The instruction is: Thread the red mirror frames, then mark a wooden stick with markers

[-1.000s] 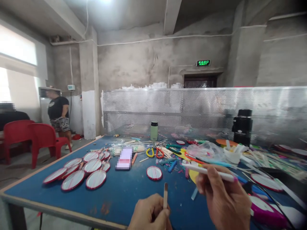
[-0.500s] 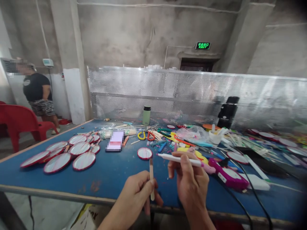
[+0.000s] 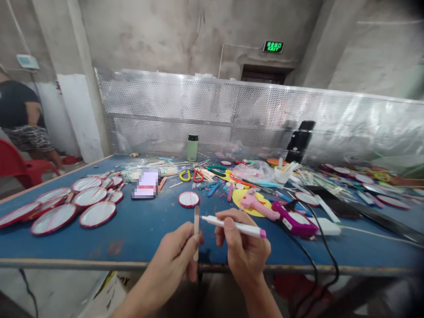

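Between the thumb and fingers of my left hand [image 3: 179,251] a flat wooden craft stick [image 3: 196,225] is held upright, its top end darker than the rest. My right hand [image 3: 247,247] grips a white marker [image 3: 240,227] with a pink end, its tip pointing left close to the stick's upper part. Whether the tip touches the wood I cannot tell. Just beyond the stick, a small round disc with a red rim [image 3: 188,199] lies on the blue table [image 3: 142,238].
Several red-rimmed round discs [image 3: 97,214] overlap at the left, near a phone [image 3: 145,183]. A pink glue gun [image 3: 256,202], a purple device [image 3: 294,219] and black cables [image 3: 326,251] lie at the right. Behind stand a green bottle [image 3: 192,148] and loose craft pieces. A person [image 3: 21,110] stands far left.
The marker's tip has come nearer to the stick as my right hand moved left and closer. The camera view has shifted to the right and down. Both hands keep their holds.
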Action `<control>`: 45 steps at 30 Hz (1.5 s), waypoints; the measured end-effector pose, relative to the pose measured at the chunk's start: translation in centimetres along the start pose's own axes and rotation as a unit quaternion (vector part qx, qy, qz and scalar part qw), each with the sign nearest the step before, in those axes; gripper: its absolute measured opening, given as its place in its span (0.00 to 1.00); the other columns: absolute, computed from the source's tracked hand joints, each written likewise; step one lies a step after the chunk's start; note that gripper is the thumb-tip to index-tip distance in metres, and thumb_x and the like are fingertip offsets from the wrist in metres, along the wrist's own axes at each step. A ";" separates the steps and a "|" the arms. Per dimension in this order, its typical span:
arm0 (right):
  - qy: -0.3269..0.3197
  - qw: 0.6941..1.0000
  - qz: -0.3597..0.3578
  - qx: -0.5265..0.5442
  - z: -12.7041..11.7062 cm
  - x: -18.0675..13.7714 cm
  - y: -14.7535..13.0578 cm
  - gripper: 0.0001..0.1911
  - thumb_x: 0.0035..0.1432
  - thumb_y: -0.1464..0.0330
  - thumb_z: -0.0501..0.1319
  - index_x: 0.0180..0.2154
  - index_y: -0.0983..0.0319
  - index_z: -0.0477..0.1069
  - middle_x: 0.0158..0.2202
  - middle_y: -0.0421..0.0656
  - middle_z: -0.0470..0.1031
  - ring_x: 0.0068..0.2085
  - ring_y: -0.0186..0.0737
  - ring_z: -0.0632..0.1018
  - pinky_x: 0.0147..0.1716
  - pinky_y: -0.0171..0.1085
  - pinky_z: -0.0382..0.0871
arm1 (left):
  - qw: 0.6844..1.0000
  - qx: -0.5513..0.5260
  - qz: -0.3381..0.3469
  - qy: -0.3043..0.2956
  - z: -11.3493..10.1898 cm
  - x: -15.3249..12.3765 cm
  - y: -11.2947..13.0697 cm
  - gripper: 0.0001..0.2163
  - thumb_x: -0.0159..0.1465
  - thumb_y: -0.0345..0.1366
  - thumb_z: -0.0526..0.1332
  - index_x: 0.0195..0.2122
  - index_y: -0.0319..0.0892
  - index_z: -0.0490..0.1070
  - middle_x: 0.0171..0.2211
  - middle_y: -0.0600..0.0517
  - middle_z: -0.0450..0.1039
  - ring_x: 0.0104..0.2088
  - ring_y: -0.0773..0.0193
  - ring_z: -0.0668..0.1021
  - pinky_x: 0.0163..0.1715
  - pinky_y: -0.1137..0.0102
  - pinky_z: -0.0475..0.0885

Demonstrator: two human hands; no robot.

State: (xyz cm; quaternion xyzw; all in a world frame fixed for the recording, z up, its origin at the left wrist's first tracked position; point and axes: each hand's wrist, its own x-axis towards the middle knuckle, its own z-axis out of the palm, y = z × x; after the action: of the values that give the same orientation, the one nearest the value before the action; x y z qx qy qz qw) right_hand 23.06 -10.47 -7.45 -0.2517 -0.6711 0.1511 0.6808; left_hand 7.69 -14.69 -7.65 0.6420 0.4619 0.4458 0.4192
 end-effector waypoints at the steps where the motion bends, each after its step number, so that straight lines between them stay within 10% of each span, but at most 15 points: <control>1: -0.001 1.000 -0.006 -0.011 -0.1 -0.1 0.0 0.09 0.68 0.73 0.57 0.37 0.59 0.76 0.24 0.35 0.73 0.20 0.29 0.73 0.19 0.29 0.66 | 1.000 0.005 0.005 -0.002 -0.1 0.0 0.0 0.15 0.72 0.47 0.51 0.34 0.44 0.67 0.15 0.59 0.67 0.17 0.68 0.67 0.21 0.76 0.60; 45: -0.045 0.988 -0.101 -0.105 -0.2 0.3 -0.9 0.10 0.66 0.75 0.56 0.33 0.59 0.72 0.23 0.36 0.72 0.21 0.31 0.74 0.21 0.29 0.67 | 0.993 0.110 0.049 -0.012 0.6 0.6 -0.9 0.14 0.74 0.44 0.47 0.38 0.45 0.66 0.18 0.56 0.74 0.22 0.62 0.75 0.31 0.73 0.66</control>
State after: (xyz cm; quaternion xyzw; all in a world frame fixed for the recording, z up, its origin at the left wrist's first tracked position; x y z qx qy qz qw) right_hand 23.13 -11.11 -6.66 -0.2455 -0.7350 0.0217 0.6317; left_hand 8.18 -13.95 -8.54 0.7110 0.4713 0.4046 0.3295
